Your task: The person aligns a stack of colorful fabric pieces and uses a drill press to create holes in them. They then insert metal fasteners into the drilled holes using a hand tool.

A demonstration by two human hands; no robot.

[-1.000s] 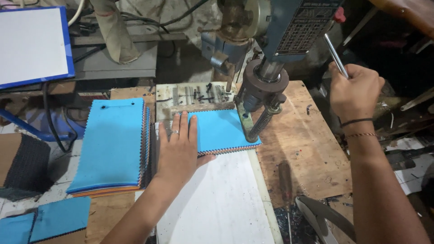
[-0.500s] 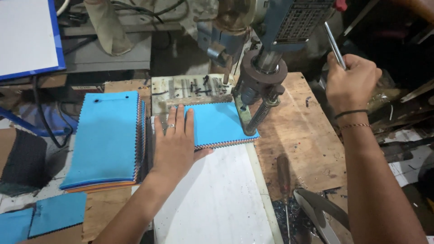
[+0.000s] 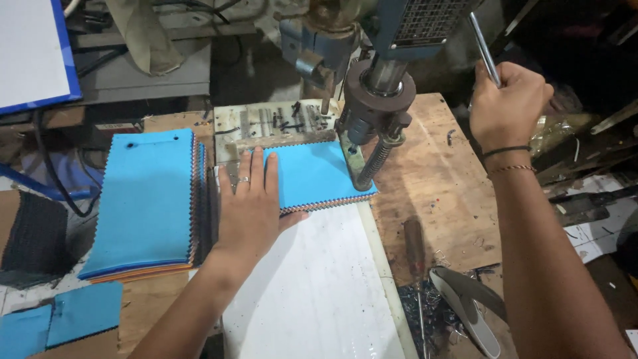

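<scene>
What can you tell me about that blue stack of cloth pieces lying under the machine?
The stack of fabric swatches is a flat pile of rectangular cloth pieces with zigzag-cut edges. The top piece is bright blue; orange and other colours show along the front edge. It lies on the white board. The left hand presses flat on its left part, and the drill press head stands over its right rear corner.
</scene>
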